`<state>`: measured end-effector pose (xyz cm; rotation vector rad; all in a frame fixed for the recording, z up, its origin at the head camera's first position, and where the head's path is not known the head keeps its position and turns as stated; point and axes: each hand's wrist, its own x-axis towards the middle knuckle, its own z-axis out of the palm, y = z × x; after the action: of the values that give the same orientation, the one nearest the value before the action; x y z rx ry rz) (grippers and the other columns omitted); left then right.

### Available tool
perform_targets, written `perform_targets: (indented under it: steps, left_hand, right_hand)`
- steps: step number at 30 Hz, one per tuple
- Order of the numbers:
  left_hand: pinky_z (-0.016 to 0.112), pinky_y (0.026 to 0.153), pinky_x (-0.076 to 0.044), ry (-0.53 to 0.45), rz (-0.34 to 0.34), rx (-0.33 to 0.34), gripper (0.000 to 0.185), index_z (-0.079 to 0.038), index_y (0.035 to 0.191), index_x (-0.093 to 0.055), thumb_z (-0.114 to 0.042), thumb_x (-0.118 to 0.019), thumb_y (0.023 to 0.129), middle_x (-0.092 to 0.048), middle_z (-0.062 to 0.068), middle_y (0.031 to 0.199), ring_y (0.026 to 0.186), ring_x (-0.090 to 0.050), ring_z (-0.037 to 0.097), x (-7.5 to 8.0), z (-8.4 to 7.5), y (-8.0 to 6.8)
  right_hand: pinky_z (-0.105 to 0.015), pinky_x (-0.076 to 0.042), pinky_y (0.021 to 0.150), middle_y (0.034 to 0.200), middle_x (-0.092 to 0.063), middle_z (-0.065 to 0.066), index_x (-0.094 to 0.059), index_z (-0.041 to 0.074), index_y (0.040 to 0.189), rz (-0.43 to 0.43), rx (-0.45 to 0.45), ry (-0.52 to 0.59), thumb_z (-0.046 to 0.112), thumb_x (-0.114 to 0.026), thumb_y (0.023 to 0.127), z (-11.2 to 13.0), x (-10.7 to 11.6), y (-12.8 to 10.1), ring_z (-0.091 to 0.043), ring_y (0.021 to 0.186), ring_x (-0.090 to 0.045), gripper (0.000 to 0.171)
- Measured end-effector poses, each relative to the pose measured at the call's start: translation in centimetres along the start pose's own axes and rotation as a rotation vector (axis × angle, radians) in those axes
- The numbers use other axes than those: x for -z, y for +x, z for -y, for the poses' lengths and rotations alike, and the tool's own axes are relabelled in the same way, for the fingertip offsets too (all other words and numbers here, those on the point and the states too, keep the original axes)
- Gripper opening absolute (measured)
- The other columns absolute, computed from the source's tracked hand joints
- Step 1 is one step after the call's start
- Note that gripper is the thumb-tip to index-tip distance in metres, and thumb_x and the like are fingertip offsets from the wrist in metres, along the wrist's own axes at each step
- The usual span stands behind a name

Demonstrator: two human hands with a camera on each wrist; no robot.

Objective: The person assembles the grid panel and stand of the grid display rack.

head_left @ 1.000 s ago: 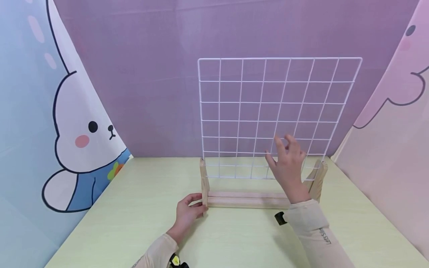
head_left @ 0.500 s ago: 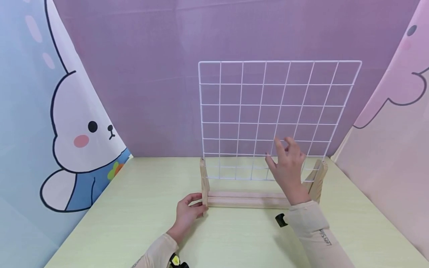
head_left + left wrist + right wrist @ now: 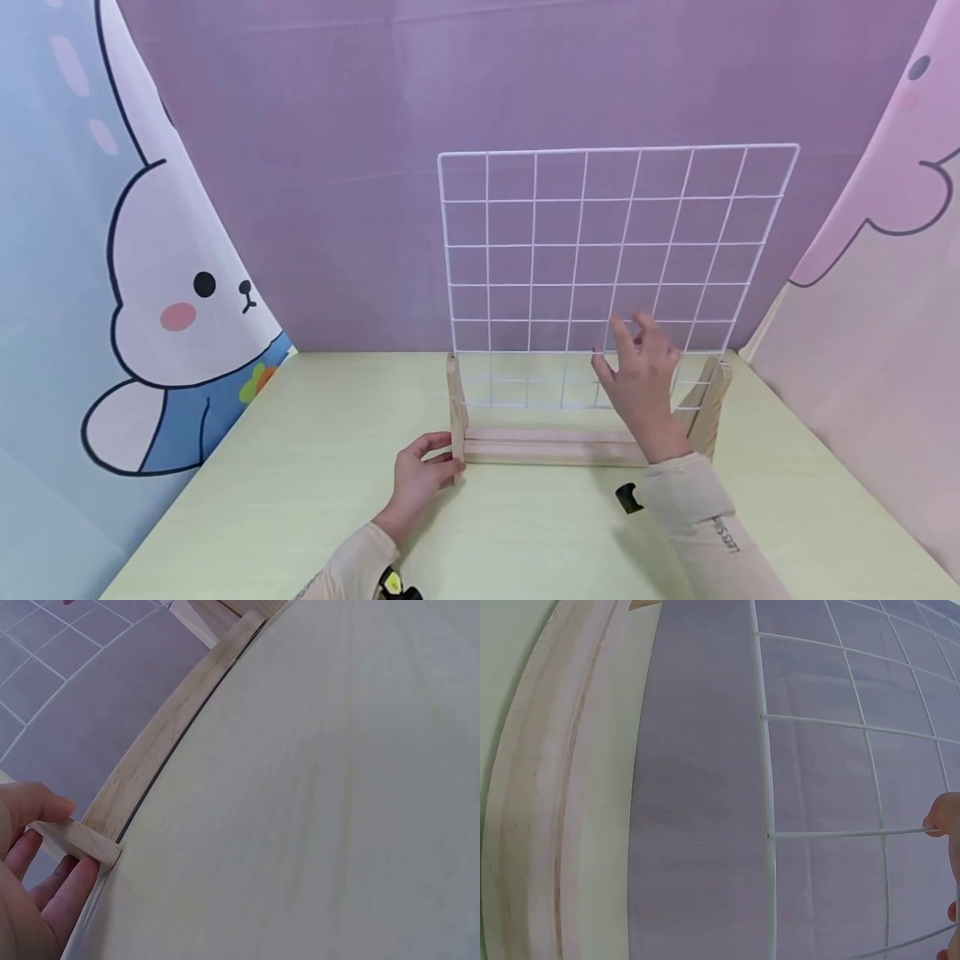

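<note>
A white wire grid panel (image 3: 615,149) stands upright, its lower part between the side uprights of a low wooden stand (image 3: 547,452). My right hand (image 3: 643,375) grips the panel at its lower right, with bent fingers at the wires. In the right wrist view, the thumb presses a wire of the panel (image 3: 817,835), and the other fingers are partly cut off. My left hand (image 3: 422,468) holds the stand's left upright near its base. From the left wrist, the thumb lies over that wooden end piece (image 3: 86,846) and fingers are beneath it.
The stand rests on a pale yellow table (image 3: 525,533). Behind it hangs a purple cloth backdrop (image 3: 315,208). Cartoon-printed panels flank the table, one with a rabbit (image 3: 165,250) on the left and a pink one (image 3: 885,167) on the right.
The grid panel has come down a little, its top edge lower and now slightly tilted, the left end lower. My right hand has moved down slightly with it; my left hand has kept its place.
</note>
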<state>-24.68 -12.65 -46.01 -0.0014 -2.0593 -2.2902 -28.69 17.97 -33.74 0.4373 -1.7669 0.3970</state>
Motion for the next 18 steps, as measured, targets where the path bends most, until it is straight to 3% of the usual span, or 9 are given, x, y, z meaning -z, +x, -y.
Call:
perform_targets:
  steps: [18]
  left_hand:
    - [0.041,0.071,-0.062,0.003,0.002,-0.001,0.044,0.010,0.116,-0.063,0.016,-0.074,0.074,-0.066,0.020,0.112,0.097,-0.069,0.029,-0.1,-0.1,-0.1]
  right_hand:
    - [-0.057,-0.035,0.065,0.116,-0.049,-0.030,-0.056,0.000,0.121,0.009,-0.001,0.020,0.009,-0.069,0.078,0.0,-0.3,-1.8,-0.041,0.079,-0.049,0.046]
